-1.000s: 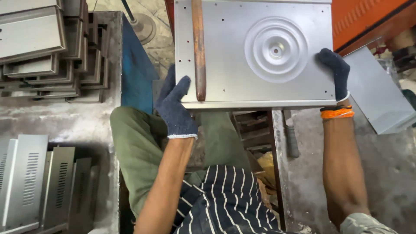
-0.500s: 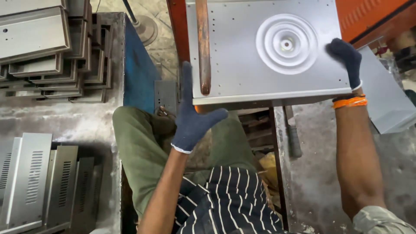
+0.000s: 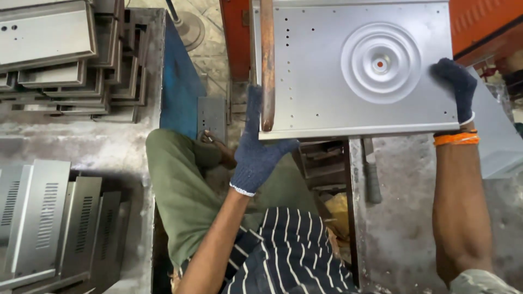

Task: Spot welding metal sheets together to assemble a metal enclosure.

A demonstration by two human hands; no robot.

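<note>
A flat grey sheet-metal panel (image 3: pixel 321 71) with a stamped round dish and small punched holes lies in front of me. A rusty brown bar (image 3: pixel 267 60) lies across its left part. My left hand (image 3: pixel 259 149), in a dark blue knit glove, grips the panel's near left corner from below. My right hand (image 3: pixel 455 87), gloved the same way with an orange band at the wrist, holds the panel's right edge.
Stacked grey metal trays (image 3: pixel 54 49) fill the bench at upper left. Slotted metal covers (image 3: pixel 49 223) lie at lower left. A blue panel (image 3: pixel 177 81) stands beside the bench. An orange machine frame (image 3: pixel 479 22) is behind the panel. Another grey sheet (image 3: pixel 498 141) rests at right.
The panel has slid to the right and a little away from me. Both hands have moved with it, and my left hand now grips its near corner.
</note>
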